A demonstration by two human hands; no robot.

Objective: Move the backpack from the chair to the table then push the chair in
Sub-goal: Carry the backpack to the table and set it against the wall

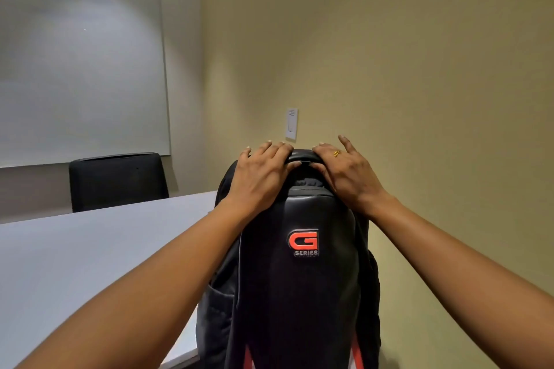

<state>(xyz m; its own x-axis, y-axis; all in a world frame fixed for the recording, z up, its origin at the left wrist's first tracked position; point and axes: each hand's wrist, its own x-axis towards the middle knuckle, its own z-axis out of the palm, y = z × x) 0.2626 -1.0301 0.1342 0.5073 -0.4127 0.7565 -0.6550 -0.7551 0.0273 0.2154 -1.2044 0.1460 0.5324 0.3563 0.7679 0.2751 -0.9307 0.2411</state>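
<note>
A black backpack (302,284) with a red "G SERIES" badge stands upright in front of me, just off the right edge of the pale table (90,249). Its bottom is below the frame, so what it rests on is hidden. My left hand (260,171) wraps over the left end of the top handle, thumb tucked under. My right hand (344,171), with a gold ring, grips the right end, with one finger lifted. The chair the backpack belongs to is out of view.
A black chair (117,180) stands at the table's far side, under a whiteboard (81,75) on the left wall. A white wall switch (291,123) sits on the beige wall right behind the backpack's top.
</note>
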